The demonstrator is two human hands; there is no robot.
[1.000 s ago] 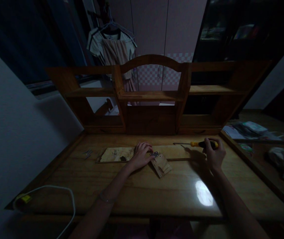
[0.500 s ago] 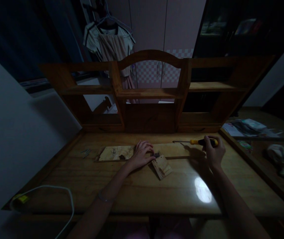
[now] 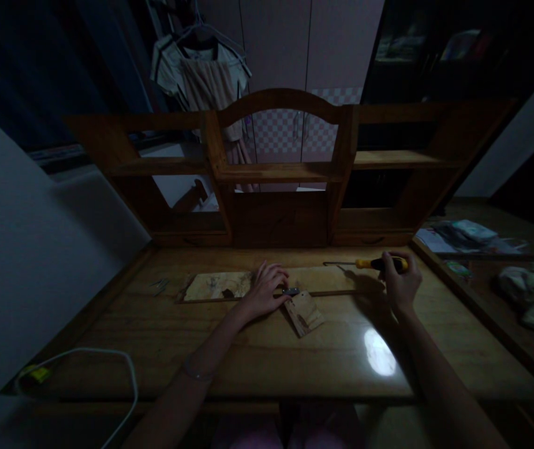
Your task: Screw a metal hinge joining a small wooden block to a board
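In the head view my left hand (image 3: 267, 290) rests on a long wooden board (image 3: 220, 285) lying flat on the desk. Its thumb and fingers close around a small metal bracket (image 3: 290, 291), which joins the board's front edge to a short wooden piece (image 3: 305, 313) set at an angle. My right hand (image 3: 400, 280) grips the yellow-and-black handle of a screwdriver (image 3: 368, 264), whose thin shaft points left and ends in a bent, hook-like tip. The shaft is above the board's right part, apart from the bracket. My fingers partly hide the bracket.
Several small screws or nails (image 3: 159, 285) lie left of the board. A white cable (image 3: 84, 350) loops over the desk's left front beside a yellow object (image 3: 39, 374). A wooden shelf unit (image 3: 281, 171) stands at the back. Cloth and bags (image 3: 470, 232) lie to the right.
The whole view has shifted slightly. Both hands keep nearly the same positions, and the bracket shows a little more brightly beside my left fingers.
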